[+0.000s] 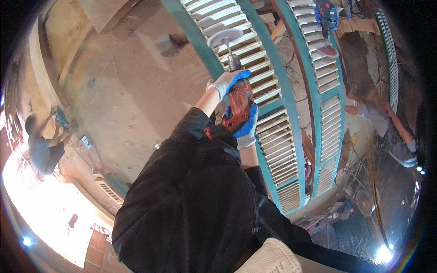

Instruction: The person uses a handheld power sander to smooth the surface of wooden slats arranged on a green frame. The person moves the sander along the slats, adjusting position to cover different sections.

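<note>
My left hand [226, 83], in a white glove with a blue coated palm, wraps round the front of a red power drill [240, 101] just behind its chuck. Gloved the same way, my right hand [248, 128] closes on the drill's rear grip. A round sanding disc [232, 34] is fitted in the chuck. It sits over the pale slats of a louvred shutter [283, 109] with a teal frame; whether it touches them I cannot tell. Some slats look worn to bare wood or white.
Beside it stands a second teal louvred shutter [315, 75], where a co-worker's blue drill [327, 20] holds another disc. At left a crouching person [42, 148] works a tool on a long board. Another person [375, 119] is at right. A white socket box [84, 143] lies on the dusty floor.
</note>
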